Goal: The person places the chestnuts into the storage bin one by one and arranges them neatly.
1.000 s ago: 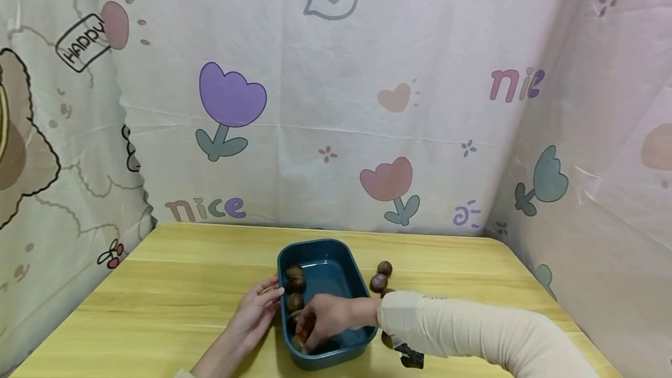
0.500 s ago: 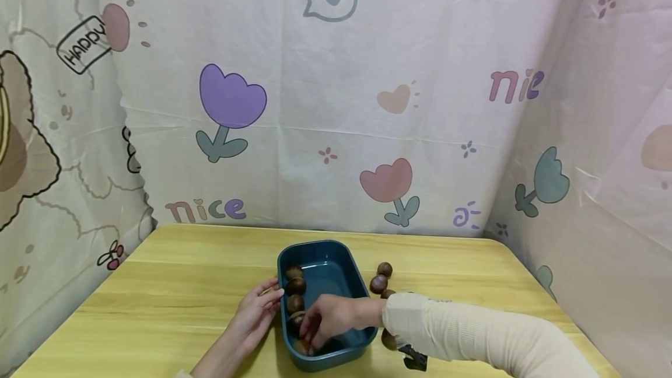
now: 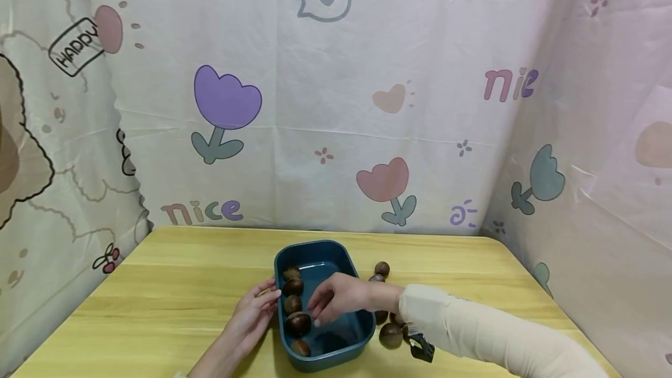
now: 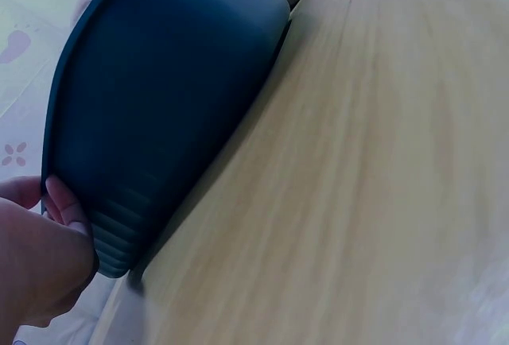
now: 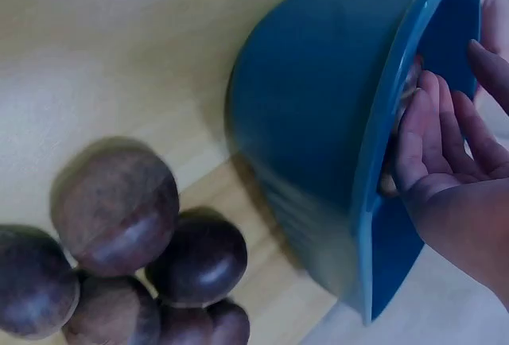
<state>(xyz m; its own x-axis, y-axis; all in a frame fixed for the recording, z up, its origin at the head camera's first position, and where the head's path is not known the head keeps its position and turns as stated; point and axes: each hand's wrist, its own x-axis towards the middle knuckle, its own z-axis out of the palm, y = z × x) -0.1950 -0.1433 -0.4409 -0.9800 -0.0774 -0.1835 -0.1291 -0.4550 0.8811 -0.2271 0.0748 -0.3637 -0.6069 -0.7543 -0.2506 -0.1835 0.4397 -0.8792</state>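
Note:
A dark blue box [image 3: 326, 360] stands on the table, with several brown chestnuts [image 3: 298, 324] in a row along its left inner wall. My left hand [image 3: 253, 314] holds the box's left side, its fingers against the outer wall and thumb at the rim; the left wrist view shows those fingers [image 4: 67, 202] by the rim. Above the box's inside, my right hand [image 3: 341, 297] has loosely bent fingers with nothing between them. Its fingertips are just right of the row. In the right wrist view the near wall partly hides the chestnuts inside.
More chestnuts [image 3: 391, 336] lie in a cluster on the wooden table [image 3: 184, 284] right of the box, partly under the right forearm. A black strap end [image 3: 422, 347] hangs from the right sleeve. Printed cloth [image 3: 325, 104] closes off the back and sides.
My right hand has let go of the front chestnut in the row and risen up and back. That chestnut now lies uncovered in the box's front left corner. The left hand keeps its place.

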